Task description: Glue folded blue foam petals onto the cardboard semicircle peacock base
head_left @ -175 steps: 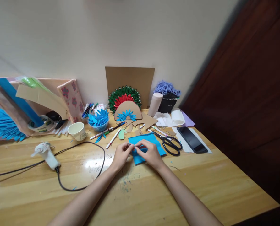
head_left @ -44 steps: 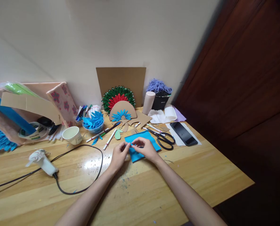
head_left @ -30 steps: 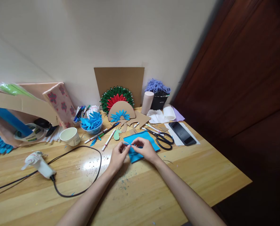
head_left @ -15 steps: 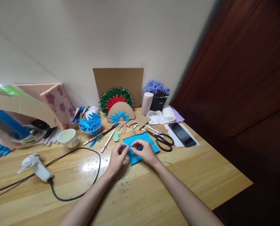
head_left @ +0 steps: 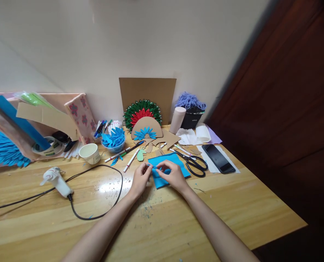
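Observation:
My left hand [head_left: 141, 178] and my right hand [head_left: 172, 174] meet over a blue paper sheet [head_left: 178, 163] lying on the wooden table [head_left: 178, 225]. Between their fingertips they pinch a small blue paper piece [head_left: 154, 167], thin and folded, just above the sheet's left edge. Both thumbs and forefingers are closed on it. Black scissors [head_left: 196, 165] lie right of the sheet, and a white marker [head_left: 131, 160] lies to its left.
A glue gun [head_left: 56, 181] with a black cord [head_left: 96, 214] lies at the left. A paper cup [head_left: 90, 153], a bowl of blue paper petals [head_left: 113, 140], a cardboard fan decoration [head_left: 145, 122], a phone [head_left: 218, 158] and a yarn pot [head_left: 190, 111] stand behind. The table's edge falls away at the right.
My hands have stayed together on the small blue piece, with only slight finger movement. The view has swung a little left and right; nothing on the table has moved.

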Available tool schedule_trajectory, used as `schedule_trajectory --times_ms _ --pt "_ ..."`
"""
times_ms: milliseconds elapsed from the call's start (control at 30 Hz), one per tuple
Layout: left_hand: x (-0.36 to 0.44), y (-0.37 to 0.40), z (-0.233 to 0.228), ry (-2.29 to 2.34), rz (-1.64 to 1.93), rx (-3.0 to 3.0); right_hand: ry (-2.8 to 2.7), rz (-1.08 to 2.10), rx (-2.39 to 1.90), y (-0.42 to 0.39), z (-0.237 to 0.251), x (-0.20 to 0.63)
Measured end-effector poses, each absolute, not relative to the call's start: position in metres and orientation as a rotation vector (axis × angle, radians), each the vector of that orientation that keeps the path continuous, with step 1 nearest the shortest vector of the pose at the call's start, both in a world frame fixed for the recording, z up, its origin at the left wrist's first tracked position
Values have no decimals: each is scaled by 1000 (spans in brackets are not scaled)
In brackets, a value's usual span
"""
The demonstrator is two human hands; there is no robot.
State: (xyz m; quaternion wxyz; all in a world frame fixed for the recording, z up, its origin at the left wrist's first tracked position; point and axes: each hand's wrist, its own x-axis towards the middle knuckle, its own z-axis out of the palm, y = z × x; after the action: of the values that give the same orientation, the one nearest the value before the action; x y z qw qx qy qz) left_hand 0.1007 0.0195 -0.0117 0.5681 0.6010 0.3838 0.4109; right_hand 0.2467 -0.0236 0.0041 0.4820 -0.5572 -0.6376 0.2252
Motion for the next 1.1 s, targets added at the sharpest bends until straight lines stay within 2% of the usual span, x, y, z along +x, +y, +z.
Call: schedule_trajectory --times_ms 300,1100 --pt "101 19 -14 926 930 1495 -1457 809 -1366 -18 0 249" --pt "100 20 -14 934 916 1498 -1422 833 -1374 -16 -3 250"
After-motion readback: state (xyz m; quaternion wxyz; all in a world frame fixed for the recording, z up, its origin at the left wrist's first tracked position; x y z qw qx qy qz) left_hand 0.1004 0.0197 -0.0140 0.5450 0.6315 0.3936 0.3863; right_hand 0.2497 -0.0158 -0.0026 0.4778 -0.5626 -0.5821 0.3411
